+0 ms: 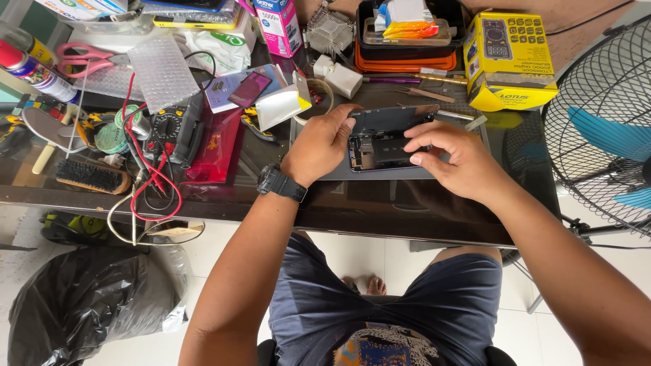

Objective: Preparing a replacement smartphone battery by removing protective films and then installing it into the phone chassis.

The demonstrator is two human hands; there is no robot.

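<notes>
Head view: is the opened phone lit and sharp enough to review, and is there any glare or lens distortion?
Head view: even daylight, the opened phone sharp between the left hand and right hand; soft reflections on the dark glass table but no blown-out glare; wide-angle bending at the edges, seen in the fan; no motion blur.

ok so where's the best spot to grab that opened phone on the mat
Probably by its long side edges, near the lower end. The opened phone lies flat on the grey mat with its insides facing up, so a grip from above would press on parts. The left hand already steadies the left edge; the right hand works over the middle.
</notes>
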